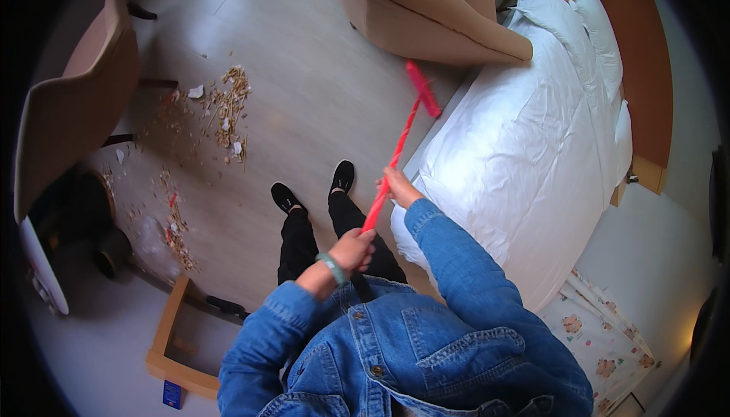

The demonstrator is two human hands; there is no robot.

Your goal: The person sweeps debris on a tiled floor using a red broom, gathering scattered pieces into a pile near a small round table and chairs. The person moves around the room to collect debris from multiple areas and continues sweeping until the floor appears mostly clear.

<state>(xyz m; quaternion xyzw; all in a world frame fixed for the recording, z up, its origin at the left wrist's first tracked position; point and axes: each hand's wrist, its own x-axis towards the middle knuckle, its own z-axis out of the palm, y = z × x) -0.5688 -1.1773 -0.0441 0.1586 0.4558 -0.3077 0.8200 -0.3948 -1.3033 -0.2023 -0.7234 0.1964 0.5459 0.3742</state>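
Note:
A broom with a red stick [405,130] and a pinkish-red head [423,88] slants away from me. My left hand [352,251], with a green bangle at its wrist, wraps round the stick's near end. Farther along, my right hand [398,187] grips the same stick. The broom head is down by the floor, between the beige armchair [426,10] and the side of the bed. Scattered litter [230,105] of thin sticks, shell-like bits and white scraps lies on the floor to the left, apart from the broom. More litter [176,238] lies nearer.
White bedding [525,151] covers the bed on the right. A beige chair [91,90] stands at the left, its dark legs near the litter. Close by are a dark bin [112,253] and a wooden frame [169,333]. My black shoes [343,177] are on the grey floor.

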